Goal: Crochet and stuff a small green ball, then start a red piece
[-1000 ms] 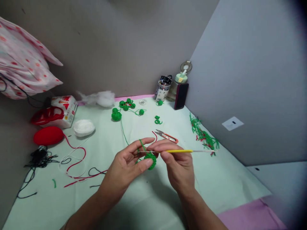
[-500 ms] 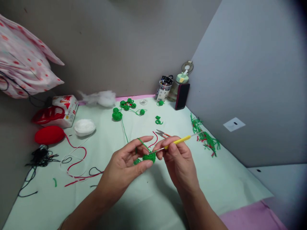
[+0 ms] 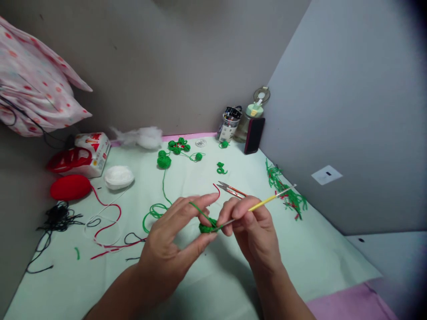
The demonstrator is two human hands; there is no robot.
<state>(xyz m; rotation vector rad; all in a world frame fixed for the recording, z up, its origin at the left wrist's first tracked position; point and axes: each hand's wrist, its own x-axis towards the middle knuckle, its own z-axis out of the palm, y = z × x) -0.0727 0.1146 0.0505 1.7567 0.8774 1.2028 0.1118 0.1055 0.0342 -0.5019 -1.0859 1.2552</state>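
Observation:
Between the fingers of my left hand is a small green crochet piece, with green yarn running over the index finger. My right hand grips a yellow-handled crochet hook; its metal tip meets the crochet piece. Loops of loose green yarn lie left of my left hand, and a strand leads back to a green yarn ball. Just behind my right hand rest thread snips and a short red yarn piece.
At the left sit red yarn, white yarn, tangled black yarn and a tissue pack. White stuffing, a pen jar, a bottle and a phone stand along the back. Green and red scraps lie right.
Both hands have lowered slightly with the crochet piece. The hook has slid and turned in my right hand, and slack green yarn loops now show beside my left hand.

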